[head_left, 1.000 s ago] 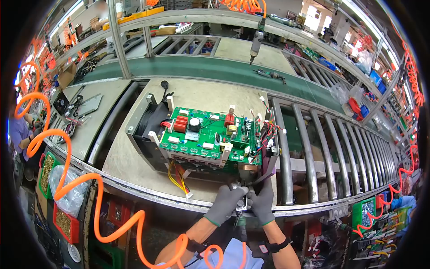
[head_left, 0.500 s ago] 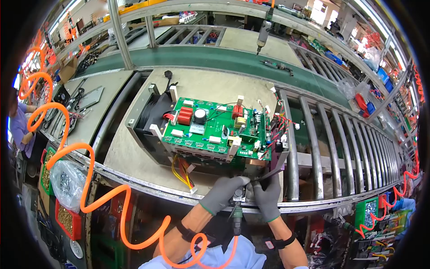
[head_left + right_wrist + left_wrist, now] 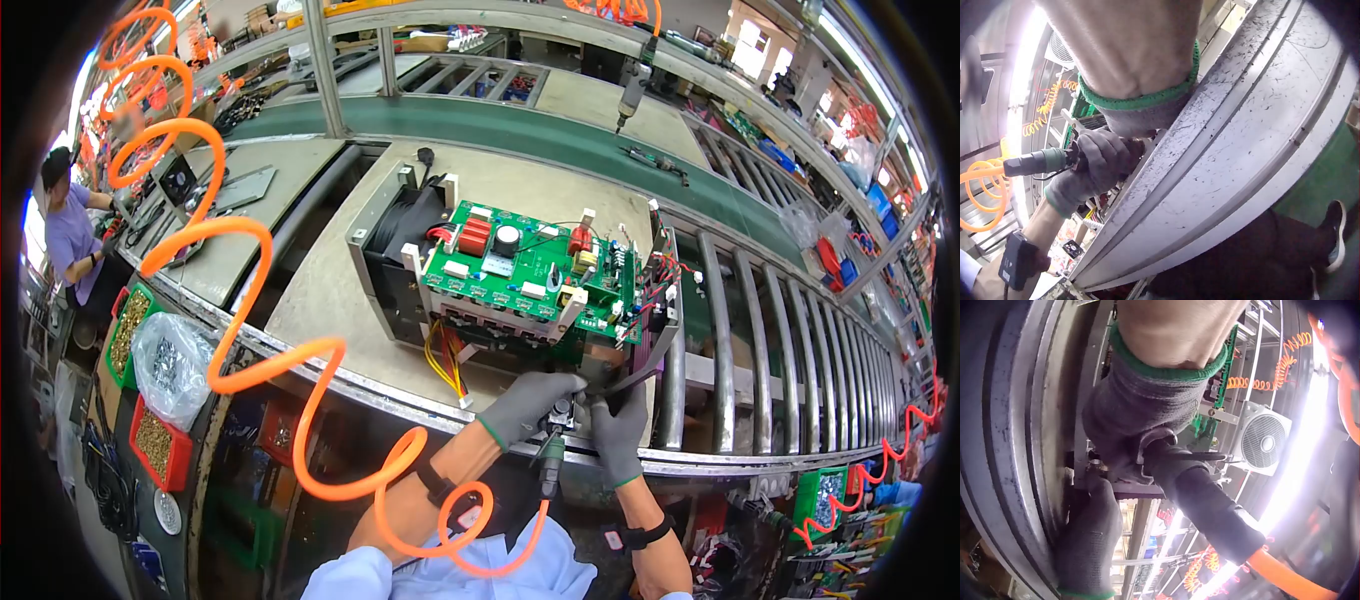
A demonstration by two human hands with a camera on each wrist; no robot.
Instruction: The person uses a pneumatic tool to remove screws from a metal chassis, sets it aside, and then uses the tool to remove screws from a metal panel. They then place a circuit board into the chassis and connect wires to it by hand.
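Note:
Gripped by my gloved left hand (image 3: 525, 408) is an air tool (image 3: 552, 462) with an orange hose, close to the bench's front edge. The left wrist view shows the left hand (image 3: 1147, 412) curled round the tool's (image 3: 1204, 503) head. Just to its right, my gloved right hand (image 3: 618, 435) is at the lower end of a metal side bracket (image 3: 655, 352); its fingertips are partly hidden, so its hold cannot be made out. Behind the hands stands a unit with a green circuit board (image 3: 525, 262) on top, a black fan housing (image 3: 405, 240) at its left.
Metal rollers (image 3: 765, 350) run to the right. A green belt (image 3: 480, 130) passes behind the bench. At left are a red screw bin (image 3: 160, 445), a plastic bag (image 3: 170, 358) and another person (image 3: 75, 225). A hanging tool (image 3: 632, 95) is beyond the unit. The orange hose (image 3: 290, 350) coils across the left.
The head view has swung left, so unit and hands appear farther right in it. The left hand still grips the tool, and the right hand stays by the bracket.

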